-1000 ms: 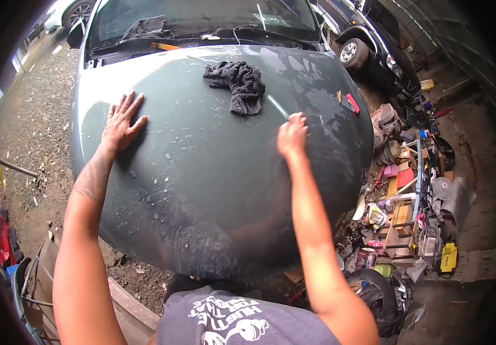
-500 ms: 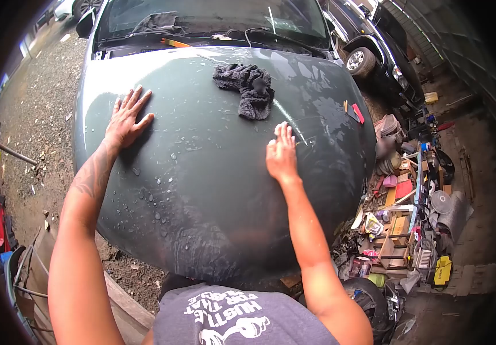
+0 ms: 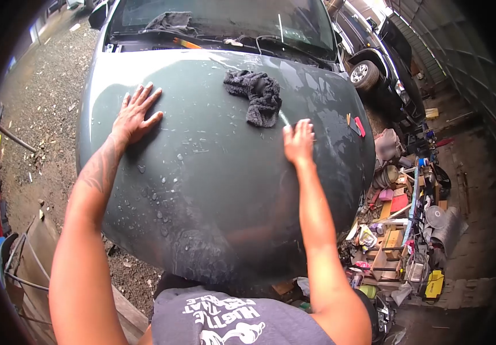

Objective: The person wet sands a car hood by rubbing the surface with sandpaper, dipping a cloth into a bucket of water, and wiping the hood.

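My left hand (image 3: 136, 118) lies flat on the left part of a wet dark green car hood (image 3: 219, 184), fingers spread and holding nothing. On the right part of the hood, my right hand (image 3: 299, 141) rests with its fingers stretched out and nothing visible in it. A crumpled dark grey cloth (image 3: 256, 95) lies between the hands, farther up the hood, close to my right fingertips but apart from them. Water drops dot the left and front of the hood. Near its right edge lie a pink tool (image 3: 360, 126) and a small grey blade-like piece (image 3: 352, 123).
Another cloth (image 3: 170, 21) and an orange-handled tool (image 3: 187, 43) lie by the windshield. A vehicle with an exposed wheel (image 3: 363, 73) stands at the back right. Boxes, tools and a yellow case (image 3: 434, 284) clutter the right ground. A rod (image 3: 13, 135) juts in at left.
My right hand has shifted left, then back right across the hood, its fingers now stretched out rather than curled. My left hand stays flat in place. The view has shifted slightly.
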`<state>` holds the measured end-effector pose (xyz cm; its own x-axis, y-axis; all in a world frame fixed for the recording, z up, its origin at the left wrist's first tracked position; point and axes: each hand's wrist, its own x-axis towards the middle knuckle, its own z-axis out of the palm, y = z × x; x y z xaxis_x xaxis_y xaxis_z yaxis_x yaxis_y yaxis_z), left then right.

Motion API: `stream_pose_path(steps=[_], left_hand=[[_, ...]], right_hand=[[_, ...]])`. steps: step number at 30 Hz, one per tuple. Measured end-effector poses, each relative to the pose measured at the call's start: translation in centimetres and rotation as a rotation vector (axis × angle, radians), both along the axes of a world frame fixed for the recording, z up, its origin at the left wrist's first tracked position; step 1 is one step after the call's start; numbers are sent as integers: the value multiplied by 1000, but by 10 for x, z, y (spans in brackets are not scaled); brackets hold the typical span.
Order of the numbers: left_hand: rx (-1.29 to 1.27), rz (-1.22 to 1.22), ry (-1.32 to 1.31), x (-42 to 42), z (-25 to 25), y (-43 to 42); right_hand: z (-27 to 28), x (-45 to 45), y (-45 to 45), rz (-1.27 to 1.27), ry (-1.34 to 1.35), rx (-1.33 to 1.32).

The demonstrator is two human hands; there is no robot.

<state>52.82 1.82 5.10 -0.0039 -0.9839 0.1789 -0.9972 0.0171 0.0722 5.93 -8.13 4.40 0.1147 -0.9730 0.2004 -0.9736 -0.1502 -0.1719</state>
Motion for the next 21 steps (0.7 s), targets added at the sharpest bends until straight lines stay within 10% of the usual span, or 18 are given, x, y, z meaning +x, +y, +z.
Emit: stream_pose_path(steps=[9,14,21], left_hand=[[10,3,31,1,3,-3],[14,0,50,-1,4,3],[38,16,18,-2,4,1]], right_hand=[[-10,24,48,223,-138,-4],[-19,-53,-92,-37,-261,-108],[-4,28,53,319,-217,8]])
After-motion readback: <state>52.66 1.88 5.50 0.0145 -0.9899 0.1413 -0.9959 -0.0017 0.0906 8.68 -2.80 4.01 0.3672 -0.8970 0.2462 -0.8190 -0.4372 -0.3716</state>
